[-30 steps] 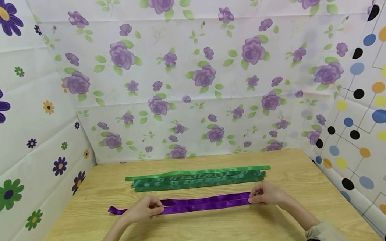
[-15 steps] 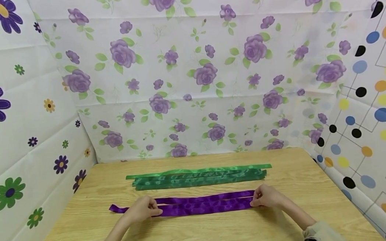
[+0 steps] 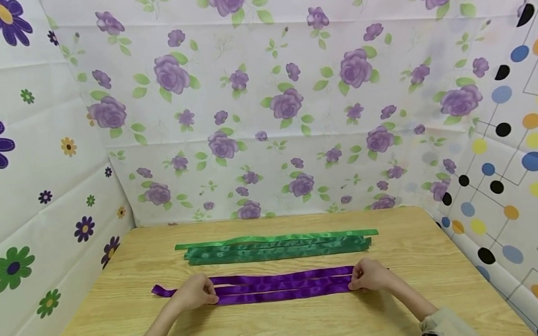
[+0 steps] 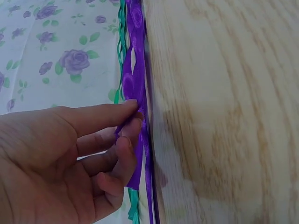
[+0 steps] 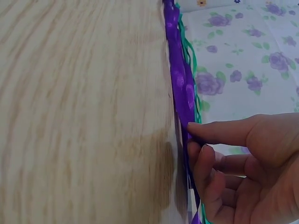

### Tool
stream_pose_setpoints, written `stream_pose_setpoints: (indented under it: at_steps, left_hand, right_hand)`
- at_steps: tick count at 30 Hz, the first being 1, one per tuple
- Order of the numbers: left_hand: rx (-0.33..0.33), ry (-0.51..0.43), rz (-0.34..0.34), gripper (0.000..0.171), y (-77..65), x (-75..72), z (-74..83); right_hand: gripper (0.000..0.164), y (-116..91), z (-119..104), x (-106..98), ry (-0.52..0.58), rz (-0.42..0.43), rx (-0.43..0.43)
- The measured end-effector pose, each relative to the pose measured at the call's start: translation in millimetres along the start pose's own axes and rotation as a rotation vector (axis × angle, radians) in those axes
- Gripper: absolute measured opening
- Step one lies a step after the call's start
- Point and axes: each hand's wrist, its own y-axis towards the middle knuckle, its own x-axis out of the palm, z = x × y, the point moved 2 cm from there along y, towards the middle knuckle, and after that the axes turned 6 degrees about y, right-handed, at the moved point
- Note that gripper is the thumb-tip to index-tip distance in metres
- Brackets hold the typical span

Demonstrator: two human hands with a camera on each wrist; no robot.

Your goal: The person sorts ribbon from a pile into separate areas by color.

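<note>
Three strips of shiny purple ribbon run side by side across the table in the head view. My left hand (image 3: 194, 293) pinches the left end of the front purple ribbon (image 3: 281, 295) between thumb and fingertips. At its right end, my right hand (image 3: 369, 275) pinches the same ribbon, holding it stretched straight. Behind it lie the other purple ribbons (image 3: 276, 278), one curling up at its left tip. Both wrist views show the pinch on purple ribbon (image 4: 135, 79) close up, with the ribbon's held end partly hidden by the fingers.
Farther back, a row of green ribbons (image 3: 279, 251) lies parallel to the purple ones, a brighter green strip (image 3: 328, 235) rearmost. The wooden table (image 3: 269, 327) is bordered by a flowered cloth (image 3: 260, 168) behind and patterned cloths at both sides.
The front purple ribbon has come toward me, opening a gap from the strips behind. My left hand has shifted slightly left; my right hand moved slightly right and keeps its pinch.
</note>
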Motion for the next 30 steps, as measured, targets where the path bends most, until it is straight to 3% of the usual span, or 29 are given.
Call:
stream_pose_setpoints:
  at_steps: [7,13,23,30]
  left_hand:
    - [-0.082,0.064,0.06,0.016,0.0,0.8,-0.5]
    - [-0.104,0.118,0.095,0.017,0.1,-0.1,3.8]
    - [-0.24,0.251,0.186,0.026,-3.1,-9.5,10.3]
    - [-0.226,0.3,0.234,0.025,-6.0,-16.2,10.9]
  right_hand:
    - [0.023,-1,2,1,-0.07,0.02,-0.006]
    - [0.021,-2,4,-3,-0.11,0.073,0.003]
    - [0.021,-6,-2,-23,-0.195,0.162,-0.044]
    - [0.013,-7,-10,-28,-0.244,0.236,-0.03]
